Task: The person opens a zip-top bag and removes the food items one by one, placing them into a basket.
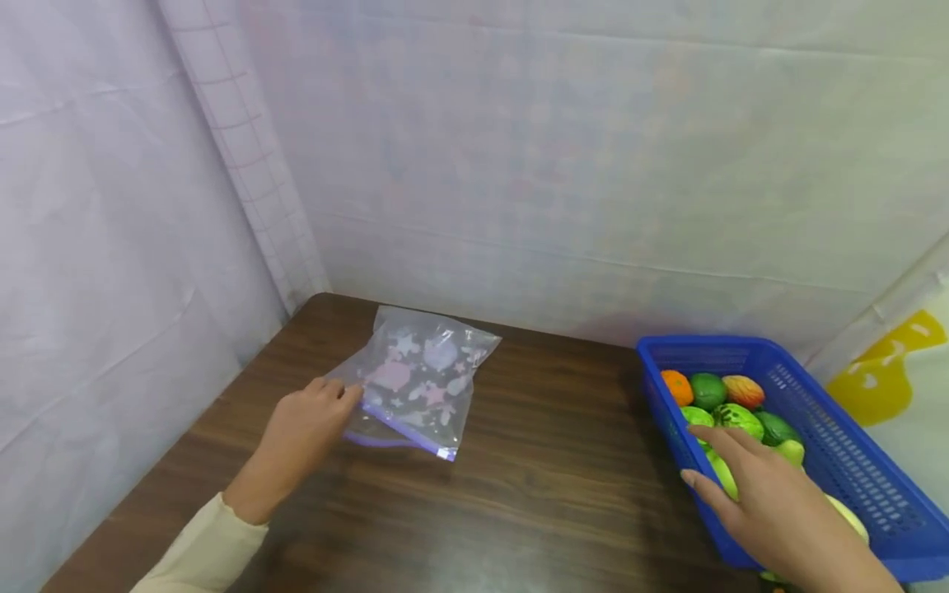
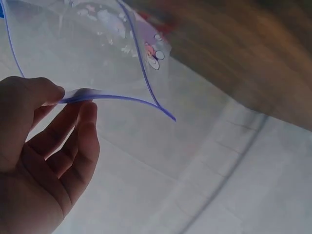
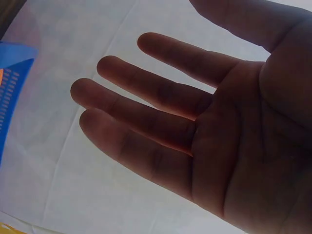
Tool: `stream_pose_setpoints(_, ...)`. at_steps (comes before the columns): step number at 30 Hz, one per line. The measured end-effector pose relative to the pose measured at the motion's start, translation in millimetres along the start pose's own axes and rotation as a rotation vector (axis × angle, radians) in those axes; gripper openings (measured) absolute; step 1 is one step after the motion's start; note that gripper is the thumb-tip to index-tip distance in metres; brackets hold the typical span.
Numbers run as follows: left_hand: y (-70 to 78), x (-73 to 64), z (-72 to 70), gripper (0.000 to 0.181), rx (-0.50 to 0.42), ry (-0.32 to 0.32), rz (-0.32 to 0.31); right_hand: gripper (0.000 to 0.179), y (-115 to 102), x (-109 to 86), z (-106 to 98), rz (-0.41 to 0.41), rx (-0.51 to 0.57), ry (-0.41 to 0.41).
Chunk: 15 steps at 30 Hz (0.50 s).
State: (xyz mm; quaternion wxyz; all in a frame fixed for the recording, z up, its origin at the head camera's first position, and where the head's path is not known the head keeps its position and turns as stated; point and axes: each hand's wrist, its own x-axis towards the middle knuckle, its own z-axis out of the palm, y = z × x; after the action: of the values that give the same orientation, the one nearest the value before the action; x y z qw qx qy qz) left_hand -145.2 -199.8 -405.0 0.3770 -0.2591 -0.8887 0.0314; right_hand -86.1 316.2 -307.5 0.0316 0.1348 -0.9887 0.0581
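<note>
My left hand pinches one edge of a clear zip bag printed with pink and white shapes. In the left wrist view thumb and fingers grip the purple zip rim, and the bag's mouth gapes. Over the near left part of a blue plastic basket hovers my right hand, its fingers spread. Toy produce lies in the basket: an orange, a dark green piece, a red-yellow one and several green ones. In the right wrist view the palm holds nothing.
The dark wooden table reaches back to a white cloth wall. Another white cloth hangs along the left side. A yellow patch shows on the cloth right of the basket.
</note>
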Motion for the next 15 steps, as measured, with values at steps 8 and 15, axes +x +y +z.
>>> stream_pose_setpoints(8, -5.0, -8.8, -10.8, 0.039, -0.023, -0.112, -0.033, 0.057, -0.7, -10.6, 3.6, 0.013, 0.01, 0.063)
stream_pose_setpoints(15, 23.2, 38.9, -67.0, 0.059, -0.073, -0.258, -0.159, 0.055, -20.4, -7.9, -20.4, 0.003, 0.07, 0.297)
